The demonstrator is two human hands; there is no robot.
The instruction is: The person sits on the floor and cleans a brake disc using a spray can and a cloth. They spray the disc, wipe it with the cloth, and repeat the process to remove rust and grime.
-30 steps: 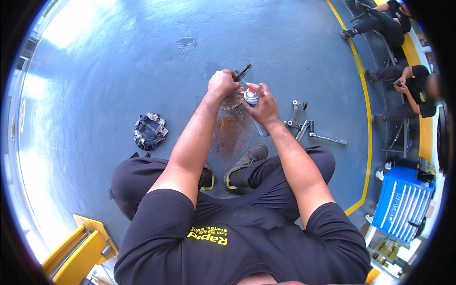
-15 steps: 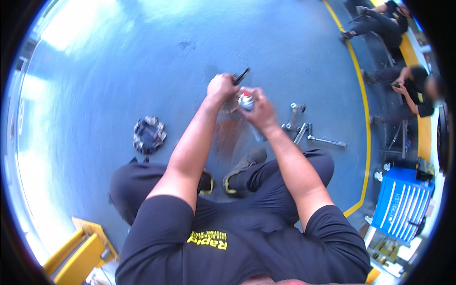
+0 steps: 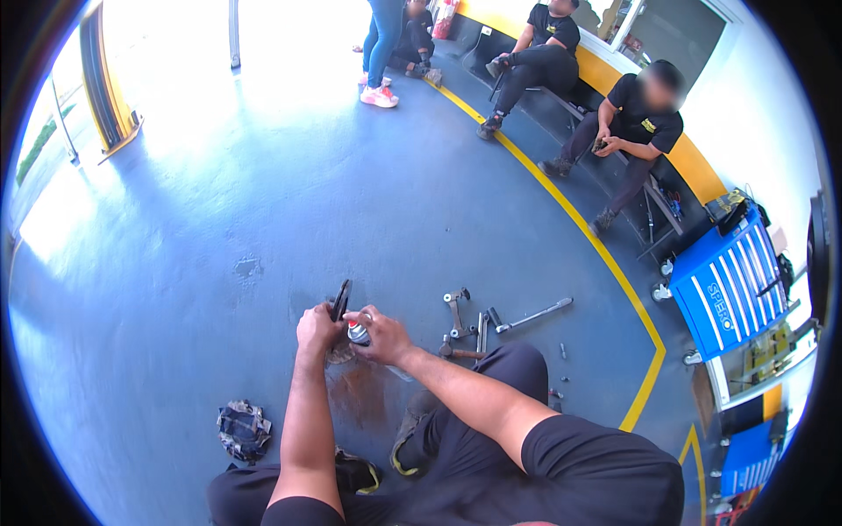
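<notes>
My left hand [image 3: 317,330] grips a dark, narrow flat part [image 3: 342,296] that points up and away from me; its exact kind is too small to make out. Close beside it, my right hand [image 3: 384,337] is wrapped round a spray can [image 3: 357,335] with a red nozzle, a finger near its top. The can's nozzle end is next to the part. Under my hands, a partly hidden roundish object [image 3: 340,354] sits by a rusty brown stain [image 3: 360,394] on the blue floor.
Right of my hands lie a metal bracket [image 3: 454,314], a ratchet [image 3: 537,314], a hammer [image 3: 460,352] and small bolts. A crumpled camouflage cloth item [image 3: 245,431] lies at left. Several people are beyond the yellow line [image 3: 586,223], near a blue tool cabinet [image 3: 730,285].
The view has swung up and to the right, showing more of the people and room. Both hands keep their holds on the dark part and the spray can.
</notes>
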